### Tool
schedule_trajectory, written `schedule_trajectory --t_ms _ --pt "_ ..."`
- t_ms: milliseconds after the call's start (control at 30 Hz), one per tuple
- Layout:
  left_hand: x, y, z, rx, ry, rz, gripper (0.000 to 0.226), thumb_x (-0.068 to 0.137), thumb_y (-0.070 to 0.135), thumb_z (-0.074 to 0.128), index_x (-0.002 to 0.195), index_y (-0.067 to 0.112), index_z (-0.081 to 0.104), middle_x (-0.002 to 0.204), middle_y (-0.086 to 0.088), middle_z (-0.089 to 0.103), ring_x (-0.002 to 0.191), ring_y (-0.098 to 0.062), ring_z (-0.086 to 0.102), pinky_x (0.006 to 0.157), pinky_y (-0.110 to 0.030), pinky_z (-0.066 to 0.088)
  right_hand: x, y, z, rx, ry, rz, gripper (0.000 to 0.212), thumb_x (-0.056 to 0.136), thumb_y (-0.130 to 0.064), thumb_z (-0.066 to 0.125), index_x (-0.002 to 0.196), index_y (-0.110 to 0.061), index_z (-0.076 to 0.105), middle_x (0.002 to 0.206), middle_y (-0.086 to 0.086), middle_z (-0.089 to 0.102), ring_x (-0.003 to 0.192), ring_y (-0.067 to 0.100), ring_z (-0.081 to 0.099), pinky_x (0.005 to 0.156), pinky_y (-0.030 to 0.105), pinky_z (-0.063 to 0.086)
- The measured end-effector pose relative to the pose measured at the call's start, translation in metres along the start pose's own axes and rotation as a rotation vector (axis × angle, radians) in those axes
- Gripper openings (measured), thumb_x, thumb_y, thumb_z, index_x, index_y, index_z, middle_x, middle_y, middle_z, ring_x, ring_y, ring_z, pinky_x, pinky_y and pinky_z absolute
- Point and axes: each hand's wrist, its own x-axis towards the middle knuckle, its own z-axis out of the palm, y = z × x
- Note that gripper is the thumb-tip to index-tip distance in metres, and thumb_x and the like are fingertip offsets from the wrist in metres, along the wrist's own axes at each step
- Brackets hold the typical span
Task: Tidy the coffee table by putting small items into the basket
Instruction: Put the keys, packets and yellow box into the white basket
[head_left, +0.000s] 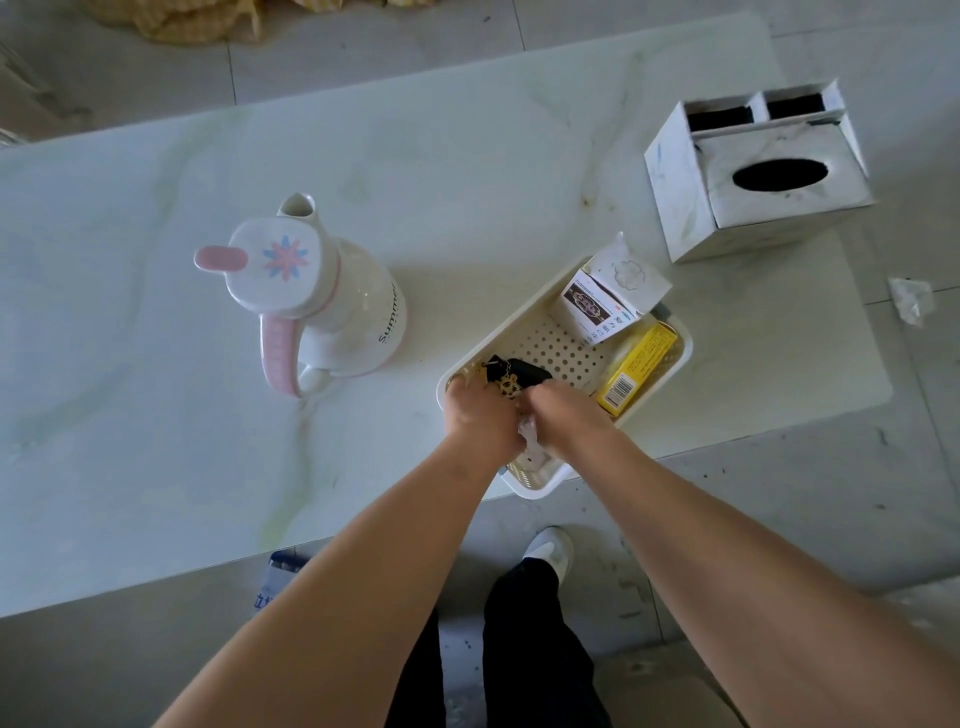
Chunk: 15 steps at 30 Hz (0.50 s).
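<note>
A white perforated basket (524, 325) sits at the table's near edge, right of centre. Inside lie a yellow box (638, 366), a white printed box (597, 306), a white packet (631, 273) and a black key fob with a gold charm (519, 375). Both hands are over the basket's near end. My left hand (480, 415) is curled at the rim by the black fob. My right hand (563, 413) is closed beside it. A crumpled clear or white thing (530, 441) shows between the hands; which hand holds it I cannot tell.
A white jug with pink handle and flowered lid (317, 296) stands left of the basket. A white tissue-box organiser (758, 176) stands at the table's far right corner. Crumpled paper (910, 299) lies on the floor to the right. My legs and a white shoe (548, 551) are below the edge.
</note>
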Motion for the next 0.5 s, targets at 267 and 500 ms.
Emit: schedule_trajectory --t_ms 267,500 --pt "-0.0009 -0.0064 0.0046 0.065 0.003 -0.010 0.052 0.089 0.046 0.047 0.136 0.026 0.049 0.140 0.006 0.047 0.138 -0.018 0.032 0.109 -0.031 0.026 0.0038 -0.0085 0.0073 -0.027 0.032 0.030 0.028 0.085 0.007 0.054 0.112 -0.001 0.058 0.116 0.017 0.056 0.101 0.033 0.061 0.080 0.039 0.050" --pt "-0.0050 -0.0015 0.0055 0.062 0.058 -0.083 0.049 0.085 0.035 0.055 0.133 0.024 0.051 0.138 0.003 0.042 0.133 -0.019 0.033 0.106 -0.028 0.025 0.0041 -0.0096 0.0104 -0.002 0.005 0.077 0.041 0.083 -0.023 0.066 0.117 -0.007 0.050 0.114 0.014 0.060 0.101 0.032 0.063 0.072 0.035 0.048"
